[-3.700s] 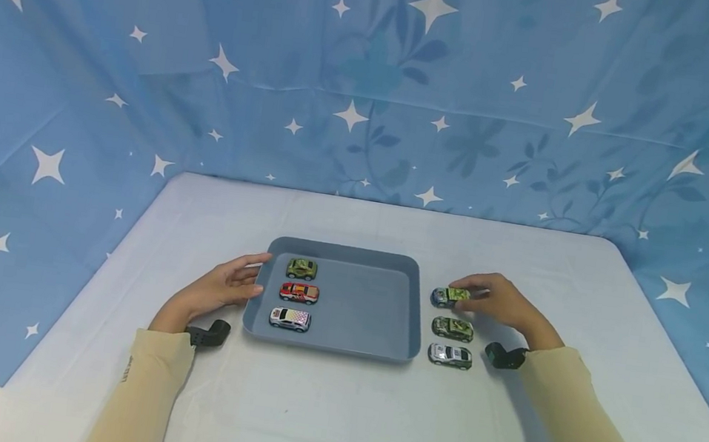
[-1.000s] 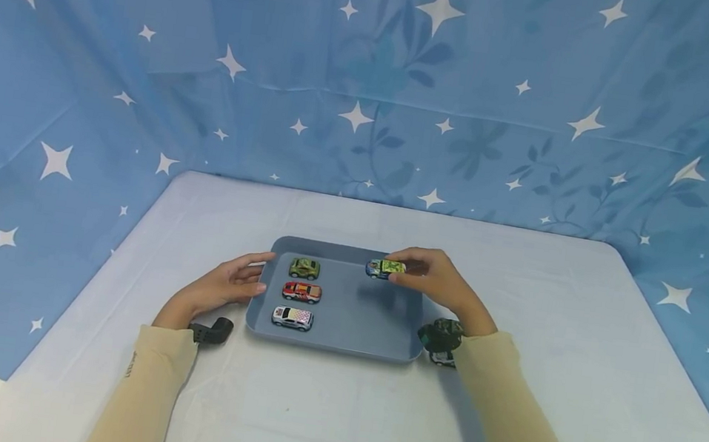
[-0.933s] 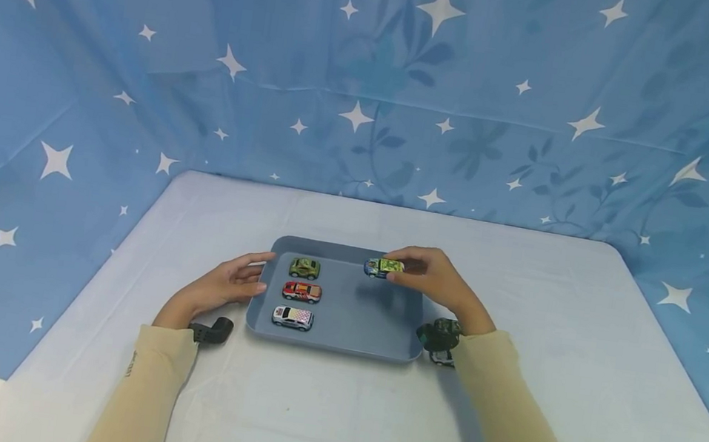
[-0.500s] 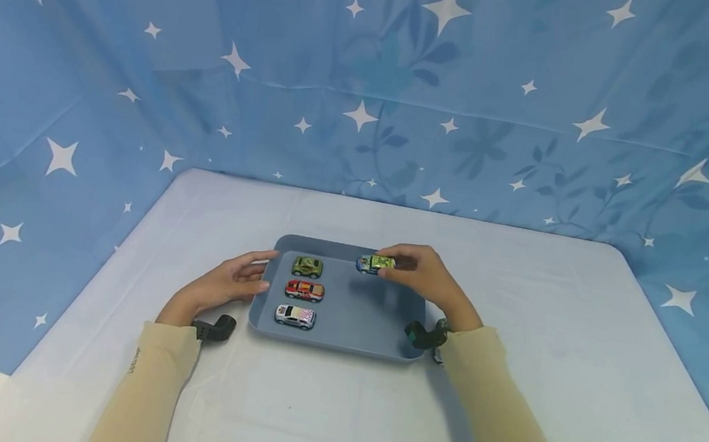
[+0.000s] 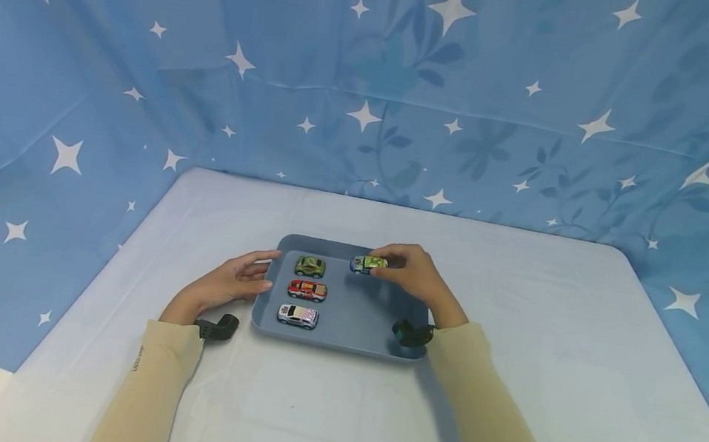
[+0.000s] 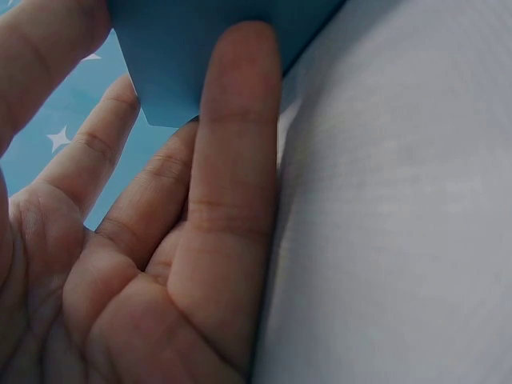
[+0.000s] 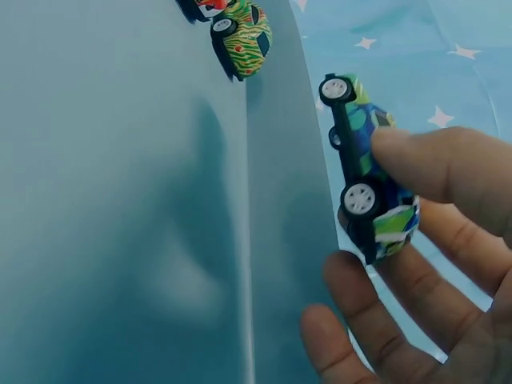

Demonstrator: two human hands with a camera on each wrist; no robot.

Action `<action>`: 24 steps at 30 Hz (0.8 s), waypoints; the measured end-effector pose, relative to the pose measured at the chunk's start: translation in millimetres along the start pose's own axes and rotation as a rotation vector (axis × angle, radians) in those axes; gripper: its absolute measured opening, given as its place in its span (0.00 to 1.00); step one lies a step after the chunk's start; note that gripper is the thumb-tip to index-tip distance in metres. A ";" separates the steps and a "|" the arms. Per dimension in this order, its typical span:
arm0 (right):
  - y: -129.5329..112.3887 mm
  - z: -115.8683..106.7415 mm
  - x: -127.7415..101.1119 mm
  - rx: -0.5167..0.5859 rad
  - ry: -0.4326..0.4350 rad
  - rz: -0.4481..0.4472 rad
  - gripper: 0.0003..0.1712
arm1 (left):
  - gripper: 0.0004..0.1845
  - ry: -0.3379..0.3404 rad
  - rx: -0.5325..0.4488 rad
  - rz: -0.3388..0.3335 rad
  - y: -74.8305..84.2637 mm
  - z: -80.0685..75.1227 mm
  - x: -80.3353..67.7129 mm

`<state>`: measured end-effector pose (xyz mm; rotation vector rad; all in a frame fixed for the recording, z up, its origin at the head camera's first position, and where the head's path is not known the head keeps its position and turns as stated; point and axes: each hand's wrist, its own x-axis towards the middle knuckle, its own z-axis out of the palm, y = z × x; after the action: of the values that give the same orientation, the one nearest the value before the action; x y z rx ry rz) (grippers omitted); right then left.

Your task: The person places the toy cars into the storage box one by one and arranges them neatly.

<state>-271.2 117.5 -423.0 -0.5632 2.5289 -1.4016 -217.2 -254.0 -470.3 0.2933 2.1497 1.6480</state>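
Observation:
My right hand [image 5: 414, 270] pinches a blue and yellow-green toy car [image 5: 360, 264] between thumb and fingers, over the back of the blue-grey tray [image 5: 351, 321]. In the right wrist view the toy car [image 7: 364, 152] is raised, its wheels and dark underside facing the tray floor. The left hand [image 5: 228, 283] rests at the tray's left rim, thumb and fingers extended; up close, a straight digit [image 6: 238, 144] lies against the tray's outer wall. In a column on the tray's left side stand a green toy car [image 5: 310, 267], a red one [image 5: 308, 290] and a white checkered one [image 5: 298, 316].
The tray sits on a table with a white cloth [image 5: 303, 408]. A blue star-patterned curtain [image 5: 324, 45] hangs behind and at the sides. Dark camera mounts are strapped to the left wrist [image 5: 218, 328] and the right wrist [image 5: 410, 333].
My right hand has lifted the blue and yellow-green toy car from right of the tray and carried it left over it. The right arm now hides the two other cars there. The left hand stays put.

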 end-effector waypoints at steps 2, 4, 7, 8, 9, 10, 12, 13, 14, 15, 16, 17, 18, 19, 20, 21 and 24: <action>-0.2 2.4 1.7 -0.021 0.005 0.014 0.16 | 0.41 0.001 -0.001 -0.004 0.1 0.0 -0.1; -1.4 4.6 2.9 -0.035 0.007 0.032 0.16 | 0.41 0.003 -0.007 -0.007 0.3 0.2 0.0; -2.7 7.6 4.5 -0.054 0.003 0.045 0.16 | 0.41 0.000 -0.015 -0.004 0.2 0.2 0.2; -3.2 8.5 4.9 -0.059 0.001 0.048 0.16 | 0.41 -0.004 -0.017 0.000 0.2 0.1 0.2; -3.7 9.4 5.4 -0.064 0.000 0.055 0.16 | 0.41 -0.004 -0.022 -0.001 0.3 0.1 0.3; -4.2 10.4 5.8 -0.070 -0.001 0.063 0.16 | 0.41 -0.006 -0.022 0.001 0.2 0.0 0.4; -4.7 12.3 7.3 -0.083 -0.009 0.067 0.16 | 0.41 -0.009 -0.026 0.002 0.2 -0.1 0.5; -4.3 13.2 8.4 -0.088 -0.012 0.069 0.16 | 0.41 -0.009 -0.027 0.001 0.3 -0.2 0.5; -4.4 14.2 9.4 -0.095 -0.014 0.070 0.15 | 0.41 -0.009 -0.027 0.002 0.2 -0.2 0.5; -4.5 15.0 10.3 -0.102 -0.016 0.072 0.15 | 0.41 -0.009 -0.027 0.003 0.1 -0.3 0.6; -4.2 16.1 11.2 -0.106 -0.018 0.071 0.15 | 0.41 -0.009 -0.026 0.004 -0.2 -0.5 0.6; -3.8 17.1 12.0 -0.109 -0.020 0.069 0.15 | 0.41 -0.008 -0.026 0.005 -0.4 -0.6 0.6; -3.6 18.0 12.6 -0.114 -0.019 0.071 0.15 | 0.41 -0.007 -0.025 0.005 -0.6 -0.8 0.6; -2.9 18.9 13.3 -0.119 -0.017 0.072 0.14 | 0.41 -0.007 -0.022 0.006 -0.7 -0.9 0.6; -3.1 19.7 13.4 -0.124 -0.015 0.076 0.14 | 0.41 -0.007 -0.020 0.008 -0.9 -1.0 0.7; -2.6 20.5 13.8 -0.129 -0.015 0.079 0.14 | 0.41 -0.007 -0.019 0.009 -1.0 -1.2 0.7; -1.8 22.8 14.5 -0.140 -0.015 0.087 0.13 | 0.41 -0.008 -0.021 0.008 -1.0 -1.3 0.8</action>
<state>-276.0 93.0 -433.5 -0.4785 2.6202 -1.1941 -218.4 -255.0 -471.1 0.3027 2.1266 1.6696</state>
